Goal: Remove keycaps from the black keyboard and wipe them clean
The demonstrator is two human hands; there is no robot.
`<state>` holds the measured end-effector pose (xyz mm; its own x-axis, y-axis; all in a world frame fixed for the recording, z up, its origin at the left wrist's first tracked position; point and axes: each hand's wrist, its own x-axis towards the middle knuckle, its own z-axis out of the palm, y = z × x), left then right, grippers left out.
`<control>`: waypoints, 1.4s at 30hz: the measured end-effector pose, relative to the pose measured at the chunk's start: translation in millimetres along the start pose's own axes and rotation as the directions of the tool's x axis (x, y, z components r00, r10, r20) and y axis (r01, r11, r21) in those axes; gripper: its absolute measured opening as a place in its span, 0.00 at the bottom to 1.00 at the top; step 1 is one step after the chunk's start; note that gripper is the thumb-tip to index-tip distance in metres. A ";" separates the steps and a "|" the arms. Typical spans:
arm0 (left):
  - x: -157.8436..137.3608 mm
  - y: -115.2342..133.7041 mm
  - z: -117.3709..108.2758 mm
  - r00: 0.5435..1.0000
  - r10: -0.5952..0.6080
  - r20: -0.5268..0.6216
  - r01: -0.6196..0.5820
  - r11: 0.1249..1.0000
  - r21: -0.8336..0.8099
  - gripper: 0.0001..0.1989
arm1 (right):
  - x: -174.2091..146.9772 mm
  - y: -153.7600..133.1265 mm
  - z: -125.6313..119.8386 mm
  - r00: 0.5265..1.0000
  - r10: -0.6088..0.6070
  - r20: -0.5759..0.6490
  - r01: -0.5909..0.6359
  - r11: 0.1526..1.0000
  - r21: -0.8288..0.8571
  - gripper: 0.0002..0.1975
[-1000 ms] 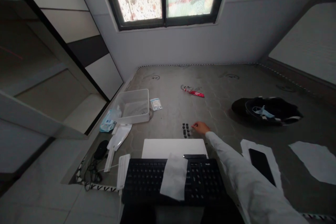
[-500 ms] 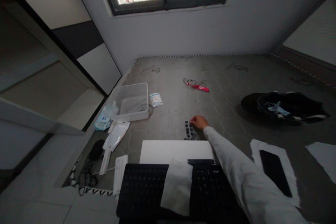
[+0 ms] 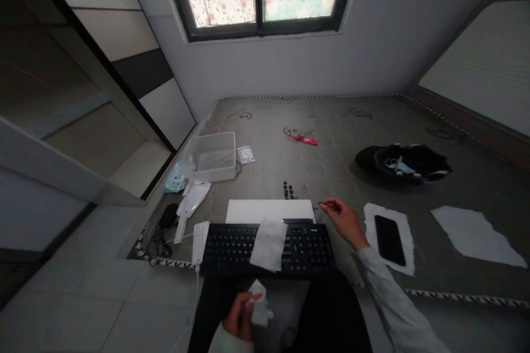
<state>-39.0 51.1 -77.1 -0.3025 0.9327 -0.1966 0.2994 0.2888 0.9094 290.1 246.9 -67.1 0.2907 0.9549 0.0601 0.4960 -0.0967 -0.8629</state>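
Observation:
My right hand [image 3: 343, 222] hovers right of the white sheet [image 3: 248, 210], thumb and fingertips pinched on a small dark piece [image 3: 319, 204] that looks like a keycap. Several loose black keycaps [image 3: 286, 190] lie in rows behind that sheet. In front of it is a black keyboard [image 3: 232, 248], a piece of white tissue [image 3: 269, 245] draped over its middle. My left hand [image 3: 239, 315] is low, between my knees and below the keyboard's front edge, closed on a crumpled white tissue [image 3: 259, 292].
A clear plastic box [image 3: 213, 175], a small white packet [image 3: 246, 154] and a red packet [image 3: 302, 138] lie farther back. Right of the keyboard are a phone [image 3: 389, 240] on white paper and a black cap [image 3: 409, 165]. A mouse [image 3: 169, 215] with cable lies left.
My right hand has come back from the keycap rows toward me and to the right. My left hand with the tissue has come into view as the camera tilted and moved back.

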 end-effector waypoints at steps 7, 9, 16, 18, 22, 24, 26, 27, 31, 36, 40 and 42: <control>-1.6 51.8 2.8 0.973 0.186 -0.137 -0.214 0.947 -0.240 0.26 | -179.1 -32.5 -10.3 0.985 0.162 0.063 -0.174 0.943 0.284 0.21; -5.0 64.8 2.4 0.964 0.211 -0.164 -0.251 0.926 -0.284 0.24 | -211.7 -43.1 -6.8 0.982 0.179 0.067 -0.191 0.930 0.313 0.21; -22.7 89.5 9.9 0.996 0.024 -0.089 -0.077 0.741 -0.667 0.28 | -252.0 -95.6 -21.5 0.993 0.063 0.095 -0.086 0.959 0.269 0.18; -28.4 93.3 11.8 0.997 -0.020 -0.076 -0.043 0.679 -0.733 0.29 | -254.0 -111.3 -30.0 0.997 0.018 0.079 -0.036 0.971 0.237 0.17; -41.1 98.1 11.3 0.999 -0.022 -0.036 -0.012 0.657 -0.754 0.29 | -259.2 -138.9 -40.8 0.993 -0.073 0.090 0.051 0.973 0.226 0.13; -48.6 100.5 10.2 1.000 -0.001 -0.006 -0.004 0.672 -0.741 0.29 | -262.5 -148.9 -40.1 0.985 -0.130 0.111 0.104 0.971 0.215 0.11; -56.6 103.9 9.6 1.000 0.027 -0.004 -0.021 0.684 -0.729 0.28 | -265.8 -155.1 -35.1 0.980 -0.177 0.089 0.158 0.969 0.192 0.09; -60.8 105.9 9.7 0.999 0.048 0.003 -0.030 0.690 -0.724 0.28 | -267.4 -156.7 -31.4 0.979 -0.192 0.069 0.177 0.967 0.184 0.08; -77.2 112.8 11.4 0.990 0.127 0.063 -0.049 0.726 -0.686 0.26 | -274.9 -157.5 -16.9 0.983 -0.174 0.056 0.157 0.960 0.233 0.03; -90.2 109.4 9.2 0.954 0.260 0.147 -0.127 0.798 -0.589 0.24 | -282.8 -154.0 -10.9 0.997 -0.042 0.064 0.021 0.955 0.297 0.03; -87.2 98.4 6.4 0.821 0.528 0.218 -0.427 0.821 -0.380 0.25 | -281.4 -148.4 -14.2 0.999 0.033 -0.027 -0.023 0.948 0.317 0.06; -81.8 91.1 6.5 0.741 0.636 0.216 -0.561 0.762 -0.323 0.21 | -279.3 -144.5 -16.1 0.999 0.045 -0.017 -0.037 0.945 0.324 0.06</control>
<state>18.8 2.4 19.5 0.1619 0.9211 0.3541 0.1059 -0.3729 0.9218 150.4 -10.3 48.8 0.3266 0.9447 0.0298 0.1932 -0.0358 -0.9805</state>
